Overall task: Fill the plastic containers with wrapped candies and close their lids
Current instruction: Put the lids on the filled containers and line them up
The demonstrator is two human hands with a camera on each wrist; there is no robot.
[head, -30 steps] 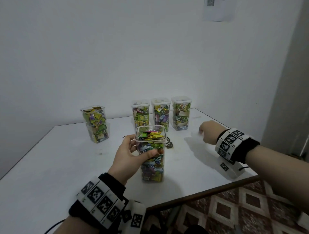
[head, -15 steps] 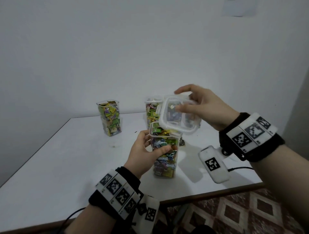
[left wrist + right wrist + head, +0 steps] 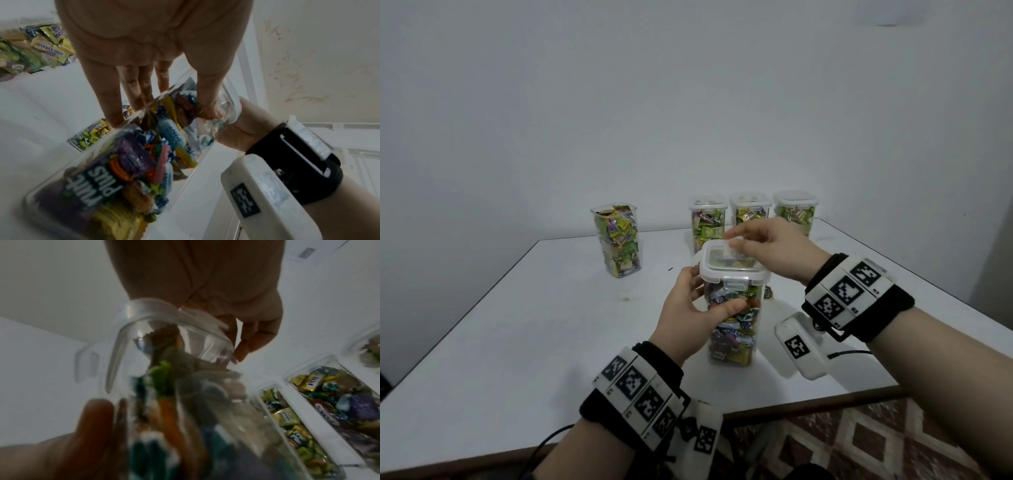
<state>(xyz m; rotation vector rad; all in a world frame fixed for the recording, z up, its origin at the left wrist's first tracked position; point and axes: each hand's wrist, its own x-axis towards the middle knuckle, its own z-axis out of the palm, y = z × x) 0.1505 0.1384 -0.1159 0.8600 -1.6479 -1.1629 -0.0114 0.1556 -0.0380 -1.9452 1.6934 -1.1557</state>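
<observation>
A tall clear container (image 3: 732, 318) packed with wrapped candies stands near the table's front edge. My left hand (image 3: 690, 315) grips its side, thumb across the front and fingers round the back, as the left wrist view shows (image 3: 207, 104). A white-rimmed lid (image 3: 732, 265) sits on its top, its front latch (image 3: 736, 285) hanging down. My right hand (image 3: 767, 250) reaches over the lid and pinches the raised flap (image 3: 726, 245) at its far edge. In the right wrist view the lid's rim (image 3: 164, 318) sits under my curled fingers (image 3: 252, 335).
Three lidded candy containers (image 3: 750, 216) stand in a row at the back of the white table (image 3: 517, 335). An open-topped filled container (image 3: 618, 240) stands at the back left. A patterned floor lies beyond the table's front edge (image 3: 825, 401).
My right hand went from the table at the right, picked up the lid, carried it over and set it down on the container. My left hand kept its grip on the container.
</observation>
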